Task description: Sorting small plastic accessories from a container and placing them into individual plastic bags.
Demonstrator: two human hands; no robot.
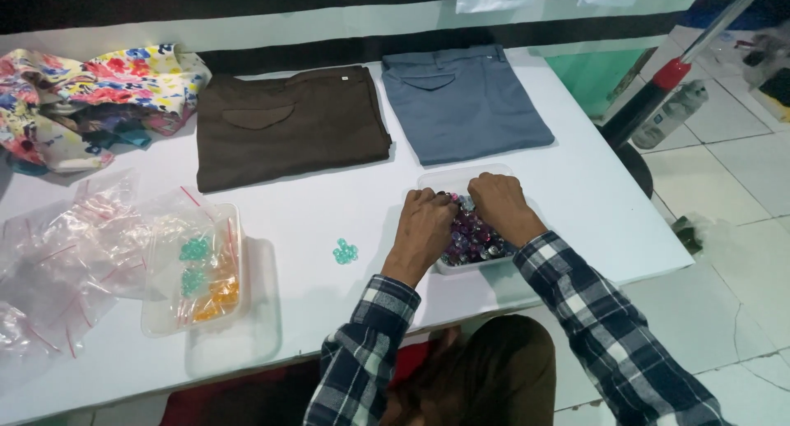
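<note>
Both my hands rest in a clear plastic tray [448,177] filled with several small dark purple and silvery beads [476,243]. My left hand [424,232] lies over the tray's left side, fingers curled down among the beads. At the tray's far right my right hand [504,205] sits with its fingers bent onto the beads. Whether either hand pinches a bead is hidden by the fingers. A small cluster of teal beads [345,251] lies on the white table [313,212] just left of my left hand.
A clear tray [234,228] with bagged teal and orange beads stands at the left, beside empty zip bags [66,253]. Folded brown trousers [288,125] and grey trousers [462,101] lie at the back, floral fabric [90,97] at the far left. A pole [671,72] leans right of the table.
</note>
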